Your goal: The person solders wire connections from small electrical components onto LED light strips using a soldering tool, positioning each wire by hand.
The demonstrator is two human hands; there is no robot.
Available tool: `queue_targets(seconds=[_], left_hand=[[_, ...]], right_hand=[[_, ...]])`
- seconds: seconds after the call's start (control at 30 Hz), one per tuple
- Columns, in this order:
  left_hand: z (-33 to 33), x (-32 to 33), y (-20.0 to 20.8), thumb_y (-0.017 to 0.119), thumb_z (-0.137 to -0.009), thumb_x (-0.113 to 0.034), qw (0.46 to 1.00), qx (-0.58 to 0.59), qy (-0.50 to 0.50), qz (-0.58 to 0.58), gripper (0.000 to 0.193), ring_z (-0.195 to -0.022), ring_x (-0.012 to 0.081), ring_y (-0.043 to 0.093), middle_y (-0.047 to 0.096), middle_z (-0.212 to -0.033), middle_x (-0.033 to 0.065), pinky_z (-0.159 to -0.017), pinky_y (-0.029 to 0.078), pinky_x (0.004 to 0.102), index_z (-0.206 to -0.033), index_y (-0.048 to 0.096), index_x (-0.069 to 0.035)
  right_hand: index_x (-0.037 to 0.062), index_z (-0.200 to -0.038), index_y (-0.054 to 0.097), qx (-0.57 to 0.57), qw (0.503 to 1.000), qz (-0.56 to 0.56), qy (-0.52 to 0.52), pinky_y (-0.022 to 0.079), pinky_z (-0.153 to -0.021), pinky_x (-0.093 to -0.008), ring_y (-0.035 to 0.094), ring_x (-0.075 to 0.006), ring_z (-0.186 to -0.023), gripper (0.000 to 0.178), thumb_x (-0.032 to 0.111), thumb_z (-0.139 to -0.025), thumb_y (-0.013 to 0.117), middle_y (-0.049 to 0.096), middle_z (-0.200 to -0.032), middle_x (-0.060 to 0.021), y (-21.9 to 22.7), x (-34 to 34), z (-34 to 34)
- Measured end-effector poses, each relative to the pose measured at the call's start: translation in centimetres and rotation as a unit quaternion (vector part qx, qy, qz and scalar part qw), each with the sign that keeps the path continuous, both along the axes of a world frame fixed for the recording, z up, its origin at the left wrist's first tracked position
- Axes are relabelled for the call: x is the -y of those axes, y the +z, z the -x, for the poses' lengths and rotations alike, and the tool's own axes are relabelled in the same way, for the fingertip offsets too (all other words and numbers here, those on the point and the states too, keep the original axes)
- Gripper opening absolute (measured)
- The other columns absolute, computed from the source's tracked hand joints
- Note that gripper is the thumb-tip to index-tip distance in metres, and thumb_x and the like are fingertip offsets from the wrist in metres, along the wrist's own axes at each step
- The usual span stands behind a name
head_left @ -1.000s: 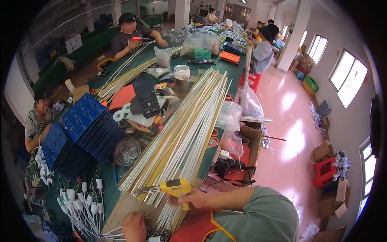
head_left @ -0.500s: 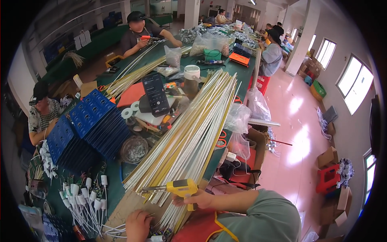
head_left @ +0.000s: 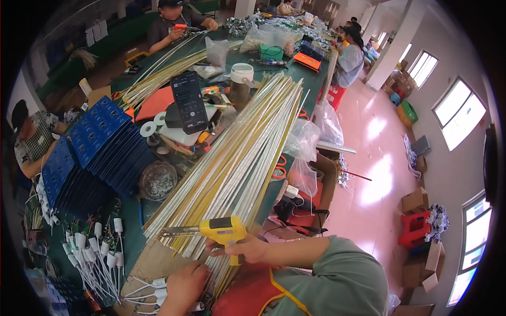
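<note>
My right hand (head_left: 247, 248) is wrapped round the grip of a yellow pistol-shaped soldering gun (head_left: 225, 229). Its long metal tip points left, over the near ends of a thick bundle of white and yellow LED-type strips (head_left: 226, 168). Below it, my left hand (head_left: 185, 286) lies at the near strip ends with curled fingers; what they grip is hidden. Beside that hand, a few white cylindrical parts with white leads (head_left: 159, 283) rest on a brown board (head_left: 142, 266). A larger bunch of wired white cylinders (head_left: 95, 250) lies further left.
Stacked blue panels (head_left: 105, 131) stand at left, near a bowl of small metallic bits (head_left: 158, 180). A phone (head_left: 188, 102) and a lidded jug (head_left: 241, 84) are beyond. Orange-handled scissors (head_left: 279, 167) lie at the right table edge. Co-workers sit round the table.
My view has shifted, so the scene slides left and up. My left hand has moved up and right toward the strip ends. The soldering gun stays in my right hand.
</note>
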State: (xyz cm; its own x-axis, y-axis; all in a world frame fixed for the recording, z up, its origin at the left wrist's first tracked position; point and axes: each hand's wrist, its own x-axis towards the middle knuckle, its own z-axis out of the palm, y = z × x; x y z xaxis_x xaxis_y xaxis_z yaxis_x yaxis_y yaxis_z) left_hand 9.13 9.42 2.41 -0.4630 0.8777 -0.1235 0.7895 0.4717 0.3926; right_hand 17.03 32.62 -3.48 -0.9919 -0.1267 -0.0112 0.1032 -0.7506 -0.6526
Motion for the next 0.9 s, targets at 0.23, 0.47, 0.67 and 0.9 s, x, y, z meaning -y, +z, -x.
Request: queue_targets(seconds=[0.23, 0.47, 0.67, 0.9], left_hand=[[0.3, 0.1, -2.0, 0.072, -0.081, -0.020, 0.995, -0.044, 0.036, -0.082, 0.013, -0.081, 0.0322, 0.069, 0.071, -0.109, 0.0072, -0.071, 0.057, 0.0439, -0.093, 0.071, -0.014], [1.3, 0.6, -2.6, 0.069, -0.086, -0.023, 0.995, -0.058, 0.062, -0.043, 0.014, -0.082, 0.0300, 0.069, 0.070, -0.118, 0.0021, -0.070, 0.056, 0.0426, -0.096, 0.071, -0.013], [2.5, 0.8, -3.3, 0.069, -0.085, -0.022, 0.993, -0.089, 0.066, -0.028, 0.015, -0.083, 0.0281, 0.067, 0.070, -0.119, 0.0020, -0.072, 0.056, 0.0406, -0.097, 0.071, -0.013], [1.5, 0.4, -3.0, 0.069, -0.084, -0.022, 0.985, -0.156, 0.064, -0.045, 0.019, -0.085, 0.0256, 0.066, 0.069, -0.121, 0.0029, -0.073, 0.056, 0.0388, -0.101, 0.072, -0.012]], right_hand=[[0.0056, -0.144, 0.052, 0.015, 0.999, -0.022, 0.043, 0.038, -0.113, -0.0342, 0.054, -0.0199, -0.129, 0.056, 0.012, -0.092, 0.072, 0.059, -0.137, -0.0067, -1.6, 0.6, 3.0], [0.0044, -0.140, 0.056, 0.066, 0.994, -0.065, 0.053, 0.042, -0.102, -0.0306, 0.056, -0.0158, -0.120, 0.055, 0.014, -0.090, 0.075, 0.062, -0.135, -0.0045, -3.6, 1.1, 4.5], [0.0037, -0.140, 0.057, 0.087, 0.991, -0.083, 0.055, 0.042, -0.104, -0.0310, 0.054, -0.0154, -0.123, 0.054, 0.012, -0.090, 0.074, 0.062, -0.135, -0.0043, -2.5, 0.7, 4.3], [0.0029, -0.142, 0.054, 0.029, 0.996, -0.086, 0.021, 0.038, -0.110, -0.0337, 0.052, -0.0185, -0.132, 0.056, 0.009, -0.090, 0.072, 0.060, -0.140, -0.0071, -1.9, 0.0, 2.0]])
